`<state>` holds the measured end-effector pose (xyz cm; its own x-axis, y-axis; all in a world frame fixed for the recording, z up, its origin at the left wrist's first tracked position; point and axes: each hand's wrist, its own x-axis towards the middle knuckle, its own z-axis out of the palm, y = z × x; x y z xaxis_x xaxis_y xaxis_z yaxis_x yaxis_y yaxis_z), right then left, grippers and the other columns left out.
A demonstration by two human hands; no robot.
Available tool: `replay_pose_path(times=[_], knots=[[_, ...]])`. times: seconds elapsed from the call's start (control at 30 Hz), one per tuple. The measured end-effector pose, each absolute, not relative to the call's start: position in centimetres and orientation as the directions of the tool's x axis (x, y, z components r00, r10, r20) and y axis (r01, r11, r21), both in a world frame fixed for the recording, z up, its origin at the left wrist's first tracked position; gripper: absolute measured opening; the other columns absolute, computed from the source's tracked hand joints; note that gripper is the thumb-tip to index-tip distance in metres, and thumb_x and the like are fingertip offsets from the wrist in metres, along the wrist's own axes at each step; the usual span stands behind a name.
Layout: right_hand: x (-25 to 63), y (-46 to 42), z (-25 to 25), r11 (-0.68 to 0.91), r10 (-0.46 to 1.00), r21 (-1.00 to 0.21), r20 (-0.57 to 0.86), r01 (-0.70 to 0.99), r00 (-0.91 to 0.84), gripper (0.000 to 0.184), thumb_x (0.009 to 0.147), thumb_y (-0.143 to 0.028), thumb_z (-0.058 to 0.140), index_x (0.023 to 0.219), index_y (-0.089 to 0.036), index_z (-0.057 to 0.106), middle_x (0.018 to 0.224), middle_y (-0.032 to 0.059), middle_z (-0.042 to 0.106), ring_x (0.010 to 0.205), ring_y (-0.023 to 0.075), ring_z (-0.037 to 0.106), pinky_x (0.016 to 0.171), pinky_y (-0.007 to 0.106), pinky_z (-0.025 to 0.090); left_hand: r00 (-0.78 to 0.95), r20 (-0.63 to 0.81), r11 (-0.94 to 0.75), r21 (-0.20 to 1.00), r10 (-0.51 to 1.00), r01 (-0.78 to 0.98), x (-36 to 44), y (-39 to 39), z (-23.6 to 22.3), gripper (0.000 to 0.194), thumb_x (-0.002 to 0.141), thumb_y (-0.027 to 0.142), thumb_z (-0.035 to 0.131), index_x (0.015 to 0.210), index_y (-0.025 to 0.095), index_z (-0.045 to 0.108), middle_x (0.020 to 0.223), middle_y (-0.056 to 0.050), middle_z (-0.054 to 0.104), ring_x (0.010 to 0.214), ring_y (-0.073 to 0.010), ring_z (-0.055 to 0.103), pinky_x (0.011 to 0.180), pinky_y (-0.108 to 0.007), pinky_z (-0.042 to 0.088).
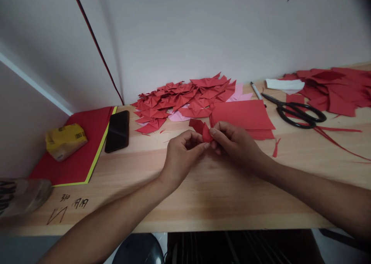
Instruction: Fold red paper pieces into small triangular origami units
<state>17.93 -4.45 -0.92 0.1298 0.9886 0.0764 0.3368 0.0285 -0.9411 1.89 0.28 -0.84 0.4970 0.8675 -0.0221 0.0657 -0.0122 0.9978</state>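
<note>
A small folded piece of red paper [206, 133] is pinched between both hands above the wooden table. My left hand [185, 150] grips its lower left side with thumb and fingers. From the other side, my right hand [233, 140] holds its right edge between thumb and forefinger. Just behind the hands lies a stack of flat red paper sheets [242, 115]. Beyond it to the left is a heap of folded red paper pieces [179, 98], with some pink paper [239, 93] among them. The fingertips hide part of the held paper.
Black-handled scissors [298, 111], a pen [256, 90] and a pile of red paper [333, 88] lie at right. On the left are a phone [117, 131], a red sheet with yellow edging [87, 152], a yellow packet [66, 140] and a clear bottle [27, 196]. A wall stands behind the table.
</note>
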Motion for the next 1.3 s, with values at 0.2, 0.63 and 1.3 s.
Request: replay_pose_path(times=[0.2,0.63,1.3], knots=[[17.81,-4.63,-0.82,0.03,0.989,-0.945,0.077,0.326,0.13,0.032,0.096,-0.041,0.049,0.072,-0.02,0.051,0.058,-0.0036,0.058,0.051,0.0103,0.052,0.052,0.023,0.039,0.458,-0.073,0.041,0.996,0.886,0.079,2.03,0.05,-0.74,0.014,0.075,0.023,0.073,0.072,0.015,0.063,0.066,0.001,0.061,0.058,-0.0085,0.053,0.055,-0.021,0.038],[17.81,-4.73,-0.95,0.094,0.969,-0.828,0.204,0.553,0.141,0.029,0.095,-0.035,0.049,0.07,-0.02,0.052,0.062,-0.0011,0.062,0.057,0.0126,0.054,0.056,0.026,0.039,0.469,-0.189,0.276,0.953,0.863,-0.123,2.19,-0.4,-0.92,0.017,0.071,0.02,0.076,0.076,0.012,0.061,0.075,-0.003,0.07,0.073,-0.0124,0.066,0.075,-0.025,0.05],[17.61,-4.94,-0.84,0.102,0.954,-0.756,0.259,0.646,0.153,0.026,0.092,-0.034,0.049,0.069,-0.022,0.046,0.059,-0.0022,0.055,0.053,0.0123,0.046,0.052,0.027,0.032,0.616,-0.271,0.423,0.899,0.739,-0.111,2.3,0.24,-0.24,0.021,0.076,0.016,0.067,0.094,0.011,0.058,0.071,-0.002,0.066,0.055,-0.0116,0.062,0.057,-0.026,0.051]])
